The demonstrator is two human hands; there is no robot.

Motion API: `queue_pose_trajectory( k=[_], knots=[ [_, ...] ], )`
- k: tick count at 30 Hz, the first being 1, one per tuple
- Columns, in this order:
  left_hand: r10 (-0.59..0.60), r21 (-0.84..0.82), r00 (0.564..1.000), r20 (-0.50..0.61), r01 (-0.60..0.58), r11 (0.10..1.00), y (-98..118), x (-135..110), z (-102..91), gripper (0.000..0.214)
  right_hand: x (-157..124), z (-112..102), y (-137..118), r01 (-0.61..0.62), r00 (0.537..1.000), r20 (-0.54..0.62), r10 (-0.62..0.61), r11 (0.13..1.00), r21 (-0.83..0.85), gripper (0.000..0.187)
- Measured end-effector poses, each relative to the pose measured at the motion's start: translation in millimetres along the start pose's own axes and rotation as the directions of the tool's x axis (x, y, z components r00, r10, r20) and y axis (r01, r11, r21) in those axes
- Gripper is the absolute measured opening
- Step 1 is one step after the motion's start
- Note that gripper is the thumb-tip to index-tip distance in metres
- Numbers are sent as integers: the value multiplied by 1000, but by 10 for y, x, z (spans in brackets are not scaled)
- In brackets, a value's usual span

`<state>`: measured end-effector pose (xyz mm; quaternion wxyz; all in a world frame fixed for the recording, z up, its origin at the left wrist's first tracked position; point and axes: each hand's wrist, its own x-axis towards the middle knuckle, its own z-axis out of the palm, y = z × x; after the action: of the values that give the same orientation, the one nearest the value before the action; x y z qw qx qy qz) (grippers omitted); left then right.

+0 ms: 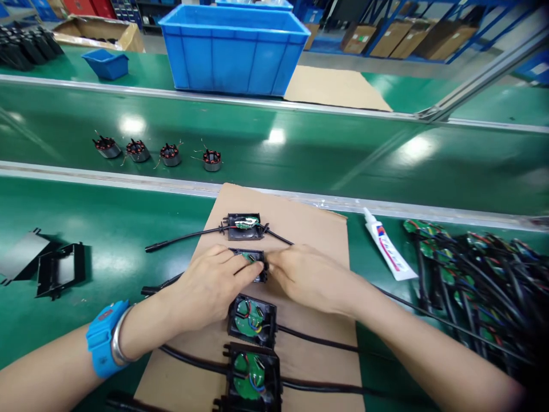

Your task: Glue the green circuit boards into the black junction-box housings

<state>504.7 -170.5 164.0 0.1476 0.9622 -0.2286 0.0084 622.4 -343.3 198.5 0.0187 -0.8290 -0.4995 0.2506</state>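
Observation:
My left hand [208, 286] grips a small black plastic case [259, 276], thumb and fingers over its near and left sides. A green circuit board [250, 258] shows partly inside it. At the case's right end, the fingers of my right hand [306, 277] are pinched together where the black cable comes out; the fingertips are partly hidden. Just beyond lies another open case [237, 233] whose board carries white paste. Closer to me are two more open cases, one in the middle [268, 337] and one nearer [274, 377], both with green boards and cables at their ends.
Cardboard [319, 355] lies under the cases. To the right are a white glue tube [391, 249] and a heap of wired boards [476, 280]. Black case parts [60, 269] sit at left. Several copper-wound stators [170, 154] stand behind, below a blue bin [234, 54].

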Motion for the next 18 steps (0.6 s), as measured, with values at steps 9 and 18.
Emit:
queue_pose_trajectory(
  k=[9, 18],
  knots=[
    [-27, 61, 998, 53, 24, 998, 36, 48, -12, 46, 41, 96, -32, -70, 998, -15, 68, 985, -155, 26],
    [-24, 136, 999, 45, 18, 990, 96, 39, 35, 54, -74, 514, 137, 255, 824, -560, -87, 939, 229, 20]
  ],
)
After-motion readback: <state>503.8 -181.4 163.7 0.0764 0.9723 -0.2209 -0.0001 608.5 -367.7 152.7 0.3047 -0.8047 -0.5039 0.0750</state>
